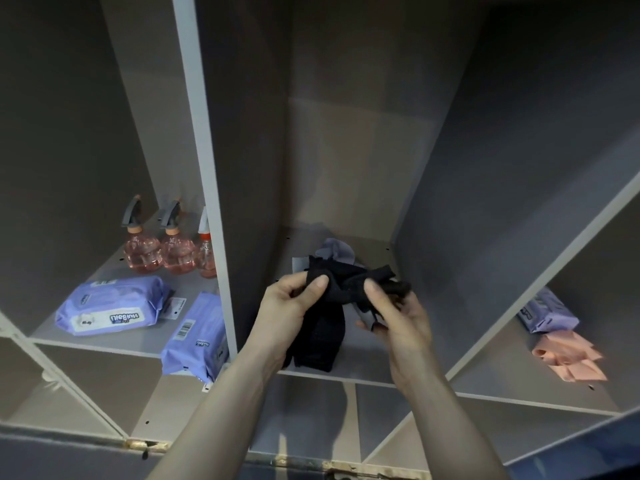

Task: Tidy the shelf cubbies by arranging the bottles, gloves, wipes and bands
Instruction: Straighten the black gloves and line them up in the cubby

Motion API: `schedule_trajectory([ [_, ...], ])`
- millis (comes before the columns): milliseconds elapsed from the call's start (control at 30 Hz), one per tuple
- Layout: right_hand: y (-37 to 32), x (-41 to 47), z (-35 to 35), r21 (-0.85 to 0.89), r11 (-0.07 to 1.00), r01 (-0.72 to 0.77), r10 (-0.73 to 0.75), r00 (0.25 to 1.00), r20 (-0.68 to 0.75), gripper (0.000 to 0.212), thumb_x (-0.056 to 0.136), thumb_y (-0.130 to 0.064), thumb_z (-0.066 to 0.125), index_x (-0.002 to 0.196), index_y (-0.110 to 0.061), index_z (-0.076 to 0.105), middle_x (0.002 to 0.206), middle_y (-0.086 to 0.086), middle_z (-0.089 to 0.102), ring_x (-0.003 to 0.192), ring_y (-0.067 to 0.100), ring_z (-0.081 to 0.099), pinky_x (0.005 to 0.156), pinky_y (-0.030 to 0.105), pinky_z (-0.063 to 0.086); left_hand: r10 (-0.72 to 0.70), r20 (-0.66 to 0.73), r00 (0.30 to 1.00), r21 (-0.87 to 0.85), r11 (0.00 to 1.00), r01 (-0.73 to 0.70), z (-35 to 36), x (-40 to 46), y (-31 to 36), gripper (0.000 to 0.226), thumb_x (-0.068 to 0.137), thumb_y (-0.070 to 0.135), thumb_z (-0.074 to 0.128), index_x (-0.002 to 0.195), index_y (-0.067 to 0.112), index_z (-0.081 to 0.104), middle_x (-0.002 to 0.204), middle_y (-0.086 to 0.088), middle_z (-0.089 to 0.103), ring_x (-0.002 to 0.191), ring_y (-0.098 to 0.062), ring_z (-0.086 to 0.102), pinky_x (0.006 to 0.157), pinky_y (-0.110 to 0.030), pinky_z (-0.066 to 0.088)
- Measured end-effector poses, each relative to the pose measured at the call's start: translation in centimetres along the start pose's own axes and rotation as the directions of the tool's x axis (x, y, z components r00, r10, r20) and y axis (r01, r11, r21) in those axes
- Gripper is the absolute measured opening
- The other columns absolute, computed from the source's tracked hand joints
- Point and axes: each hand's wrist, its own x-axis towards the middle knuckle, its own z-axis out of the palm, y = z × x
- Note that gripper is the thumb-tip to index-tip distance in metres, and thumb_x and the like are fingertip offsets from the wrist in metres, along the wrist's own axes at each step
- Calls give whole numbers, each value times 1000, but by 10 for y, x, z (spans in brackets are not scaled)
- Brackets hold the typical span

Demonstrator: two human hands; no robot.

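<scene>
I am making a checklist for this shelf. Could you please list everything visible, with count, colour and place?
spray bottles: three, clear pink, back of the left cubby
wipes packs: three, lilac; two in the left cubby, one in the right cubby
black fabric item: one, held in front of the middle cubby
lilac-grey cloth: one, rear of the middle cubby
pink band: one, right cubby, in front of the pack
left hand: grips the fabric
right hand: grips the fabric
</scene>
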Motion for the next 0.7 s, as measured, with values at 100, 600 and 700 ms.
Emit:
schedule_trajectory([
  [100,1,2,-3,127,990,57,-51,998,-45,20,74,-15,73,93,-14,66,84,-1,74,82,15,69,71,30,57,11,13,1000,29,1000,-12,1,-2,0,18,91,16,59,83,6,72,82,-10,70,75,-16,66,70,-25,53],
  [600,-10,3,-2,257,962,93,-29,970,-243,22,85,-8,67,106,-6,66,96,6,73,93,19,69,61,28,59,-41,0,999,70,997,41,9,-5,5,47,64,53,66,78,9,73,77,-4,73,76,-12,66,75,-23,50],
  [700,-8,1,4,246,965,96,-5,938,-347,27,84,-11,69,110,-7,65,100,8,71,84,15,71,58,29,60,-22,-49,999,148,989,29,14,-8,-2,45,54,63,68,69,20,72,72,5,71,72,-7,65,72,-22,48],
])
